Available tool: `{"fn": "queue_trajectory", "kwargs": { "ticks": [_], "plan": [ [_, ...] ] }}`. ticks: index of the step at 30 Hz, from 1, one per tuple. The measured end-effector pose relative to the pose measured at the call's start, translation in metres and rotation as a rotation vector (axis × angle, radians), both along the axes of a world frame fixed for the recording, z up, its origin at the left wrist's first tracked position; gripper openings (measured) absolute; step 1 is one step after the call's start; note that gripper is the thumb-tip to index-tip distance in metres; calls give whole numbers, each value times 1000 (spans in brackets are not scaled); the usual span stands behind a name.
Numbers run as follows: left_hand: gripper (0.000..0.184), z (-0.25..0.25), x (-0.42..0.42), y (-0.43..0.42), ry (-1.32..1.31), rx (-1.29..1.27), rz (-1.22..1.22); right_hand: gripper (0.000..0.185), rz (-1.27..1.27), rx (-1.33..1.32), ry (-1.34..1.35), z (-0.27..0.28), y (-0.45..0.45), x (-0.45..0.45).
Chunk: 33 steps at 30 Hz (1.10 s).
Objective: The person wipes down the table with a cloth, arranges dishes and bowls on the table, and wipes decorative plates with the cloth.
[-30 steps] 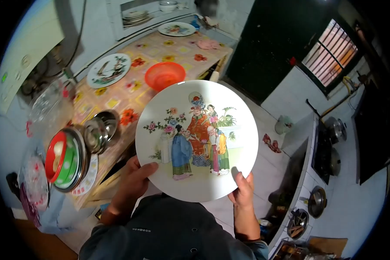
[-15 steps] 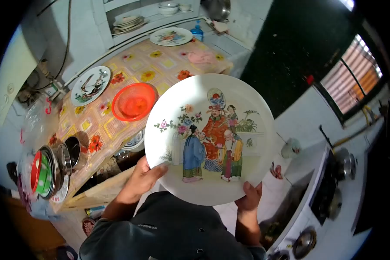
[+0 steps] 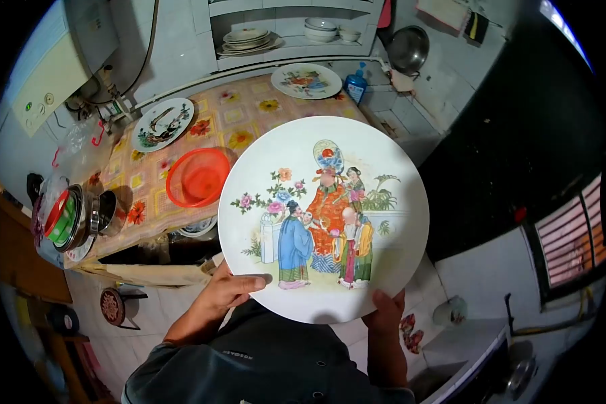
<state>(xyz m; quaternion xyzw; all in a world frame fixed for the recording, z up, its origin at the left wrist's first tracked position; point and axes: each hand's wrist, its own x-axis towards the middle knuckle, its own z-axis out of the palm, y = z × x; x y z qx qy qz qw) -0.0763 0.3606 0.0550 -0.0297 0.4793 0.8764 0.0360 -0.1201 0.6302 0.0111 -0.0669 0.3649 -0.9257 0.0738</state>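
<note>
L hand clamps lg painted plate low L, R hand grips low R; red basin on tbl!

- Large plate: white, painted with robed figures in orange-red, blue and yellow
- Tablecloth: squared, with red and yellow flowers
- Basin: orange-red
- Bottle: blue

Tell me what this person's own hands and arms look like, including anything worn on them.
The left hand and right hand show no gloves. The forearms are uncovered below dark sleeves. The dark garment across the chest carries small pale lettering and round fittings.
</note>
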Motion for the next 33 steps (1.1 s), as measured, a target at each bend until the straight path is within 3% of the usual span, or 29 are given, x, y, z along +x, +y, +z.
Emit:
{"fn": "queue_trajectory", "kwargs": {
  "ticks": [3, 5, 8, 9, 10, 12, 13, 15, 18, 24, 26, 28, 30, 31, 33],
  "plan": [
    [57, -10, -37, 9, -28, 50, 2, 59, 102, 115, 43, -3, 12, -52],
    [59, -30, -66, 10, -60, 103, 26, 42, 116, 107, -22, 6, 13, -87],
    [64, -47, -96, 9, -62, 304, 47, 41, 160, 185, -10, -3, 18, -122],
    [65, -51, -106, 12, 134, 105, 53, 41, 181, 189, -19, -12, 26, -141],
    [66, -56, -115, 16, 324, -80, 95, 37, 188, 478, 152, -24, 32, -162],
    [65, -57, -124, 17, -67, 380, 242, 34, 210, 744, 338, -33, 42, -193],
    [63, -55, -127, 20, -54, 346, 318, 34, 323, 759, 261, -30, 45, -214],
    [63, -52, -121, 9, -88, 362, 299, 47, 388, 652, 456, -26, 42, -256],
    [65, -38, -124, 36, -207, 196, 628, 44, 265, 962, 520, 8, 18, -310],
    [67, -30, -137, 103, -113, 255, 920, 53, 198, 1455, 1324, 21, -25, -419],
    [68, -40, -137, 120, -113, 257, 991, 61, 320, 1426, 1424, 22, -50, -423],
    [68, -44, -138, 131, -57, 304, 981, 53, 373, 1257, 1512, 35, -75, -413],
    [68, -19, -151, 147, -65, 350, 1034, 51, 388, 1295, 1742, -16, -93, -459],
    [70, -18, -152, 153, -95, 333, 1060, 49, 754, 1015, 1205, -25, -99, -459],
    [73, -17, -152, 155, -121, 319, 1096, 44, 1021, 682, 617, -32, -109, -459]
  ]
}}
